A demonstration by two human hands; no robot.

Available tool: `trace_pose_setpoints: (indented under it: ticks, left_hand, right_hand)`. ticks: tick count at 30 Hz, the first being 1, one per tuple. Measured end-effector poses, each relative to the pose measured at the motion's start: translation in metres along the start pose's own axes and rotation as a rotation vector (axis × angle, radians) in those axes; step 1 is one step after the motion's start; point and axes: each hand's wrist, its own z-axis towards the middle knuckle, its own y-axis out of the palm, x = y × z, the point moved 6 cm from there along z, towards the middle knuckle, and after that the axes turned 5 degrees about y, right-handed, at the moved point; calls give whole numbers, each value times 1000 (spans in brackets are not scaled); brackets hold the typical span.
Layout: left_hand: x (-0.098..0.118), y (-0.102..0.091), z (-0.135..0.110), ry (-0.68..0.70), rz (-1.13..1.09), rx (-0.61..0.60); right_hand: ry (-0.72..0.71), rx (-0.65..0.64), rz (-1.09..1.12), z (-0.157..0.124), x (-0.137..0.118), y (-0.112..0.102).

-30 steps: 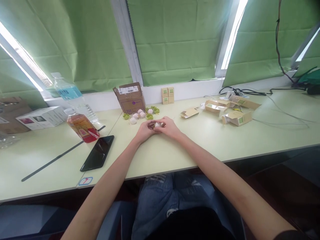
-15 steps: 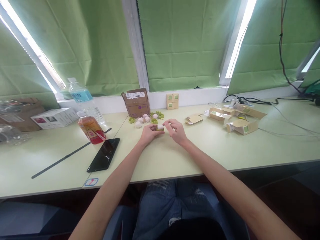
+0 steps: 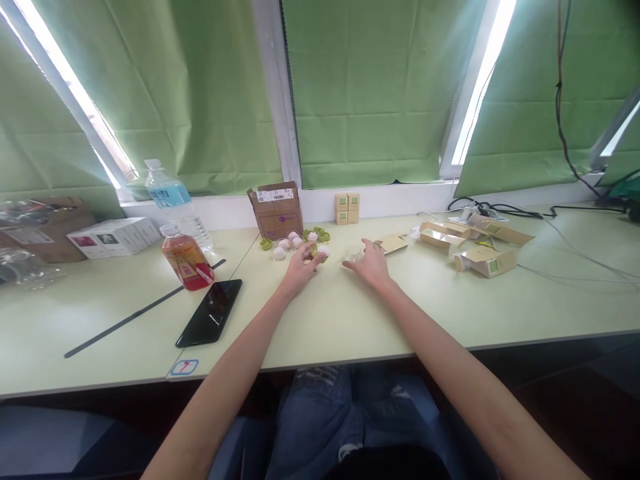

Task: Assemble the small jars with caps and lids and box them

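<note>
nearest you, a black phone (image 3: 209,313) is lying on the tabletop (image 3: 315,327), in front of the brown carton (image 3: 277,219) and to its left. a bottle of reddish drink (image 3: 189,261) is standing left of the carton and nearer you. your left hand (image 3: 299,270) is reaching in front of the carton, slightly to its right; its fingers are clamping on a small white-and-green piece (image 3: 323,251). your right hand (image 3: 374,265) is reaching farther right of the carton, thumb and fingers standing apart with a clear cup (image 3: 353,254) between them; whether they are gripping it, you cannot tell from here. opened tan boxes (image 3: 487,261) are lying well right of the carton. pale pink balls (image 3: 294,239) and green cups (image 3: 325,235) are lying just in front of it. small tan boxes (image 3: 347,209) are standing stacked to its right. green blinds (image 3: 370,93) are hanging beyond the carton.
</note>
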Motion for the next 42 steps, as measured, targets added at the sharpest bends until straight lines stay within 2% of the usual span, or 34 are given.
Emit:
trace_pose_setpoints:
  ticks: [2, 4, 8, 10, 15, 18, 21, 26, 34, 42]
  left_hand:
    - [2, -3, 0, 5, -28, 43]
    - [5, -3, -1, 12, -45, 57]
    - [9, -1, -2, 33, -105, 43]
    - [10, -1, -2, 39, -120, 51]
    - [12, -3, 0, 70, -130, 88]
    - [17, -2, -2, 128, -75, 65]
    - [20, 0, -4, 153, -7, 32]
    - [22, 6, -8, 154, 124, -22]
    - [22, 11, -9, 248, 302, -131]
    - [21, 8, -11, 156, 224, -98]
  right_hand:
    - [57, -99, 69, 3, 8, 5]
    - [51, -151, 124, 4, 9, 9]
    - [-56, -100, 68, 6, 3, 16]
    - [-87, -123, 72, 6, -1, 23]
    - [-157, -291, 181, -2, -14, 35]
    - [-254, -418, 241, -16, -30, 37]
    - [-279, -488, 260, -26, -38, 37]
    - [-278, -496, 289, -27, -37, 39]
    - [-273, -502, 304, -27, -35, 40]
    - [-266, -501, 298, -28, -38, 37]
